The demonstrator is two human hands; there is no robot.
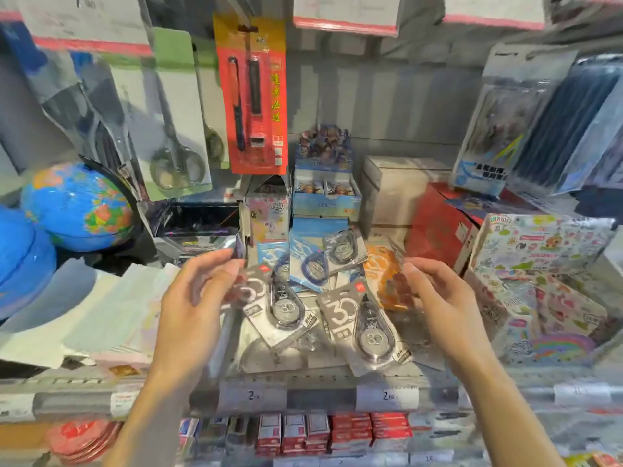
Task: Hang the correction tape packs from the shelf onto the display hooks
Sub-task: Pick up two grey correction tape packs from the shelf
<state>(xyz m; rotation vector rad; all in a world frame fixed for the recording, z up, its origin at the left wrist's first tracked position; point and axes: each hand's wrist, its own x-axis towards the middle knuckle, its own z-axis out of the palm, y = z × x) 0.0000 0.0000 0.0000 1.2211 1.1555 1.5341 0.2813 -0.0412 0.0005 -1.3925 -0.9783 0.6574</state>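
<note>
Both forearms rise from the bottom edge, bare, angling inward and upward toward the middle of the view. The left hand (pixel 199 298) is seen from the back, wrist nearly straight, fingers extended forward and slightly spread, the thumb stretched to the right; its fingertips lie at the edge of a grey pack (pixel 269 305), though whether thumb and fingers pinch it cannot be told. The right hand (pixel 438 298) mirrors it, back to the camera, fingers loosely curved and pointing left and up, thumb tucked below, fingertips touching an orange pack (pixel 384 271). The hands are well apart.
</note>
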